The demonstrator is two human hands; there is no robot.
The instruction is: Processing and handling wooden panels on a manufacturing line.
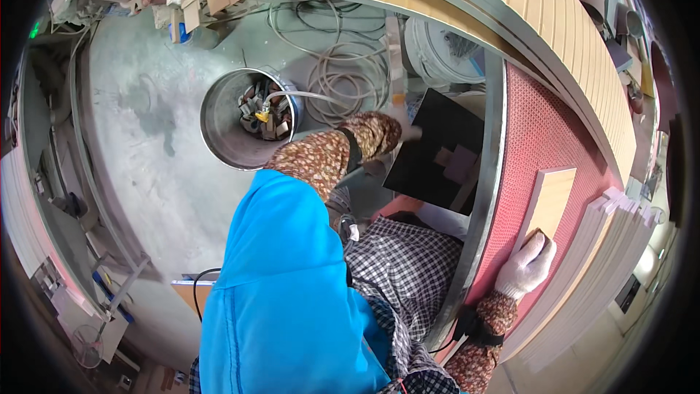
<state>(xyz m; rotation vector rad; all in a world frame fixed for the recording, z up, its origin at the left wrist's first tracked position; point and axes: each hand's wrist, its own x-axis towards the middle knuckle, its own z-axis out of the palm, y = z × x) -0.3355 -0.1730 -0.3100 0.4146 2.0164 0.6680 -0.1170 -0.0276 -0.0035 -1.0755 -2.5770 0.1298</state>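
Note:
My right hand (529, 266) wears a white knit glove and grips the near end of a narrow, light wooden board (552, 197). The board lies flat on a red textured mat (510, 190), its far end pointing away from me. A small dark spot shows at the glove's fingertips; I cannot make out what it is. My left hand (410, 134) reaches out past the patterned sleeve, beside a black panel (441, 142) that carries a few small flat pieces. Motion blur smears its fingers, so what they hold, if anything, does not show.
A metal edge (490, 204) borders the mat. Long slatted panels (554, 7) curve along the far right, and stacked strips (583, 270) lie right of the board. On the floor stand a metal bucket (219, 128) of scraps, a coiled hose (343, 76) and a white bucket (430, 47).

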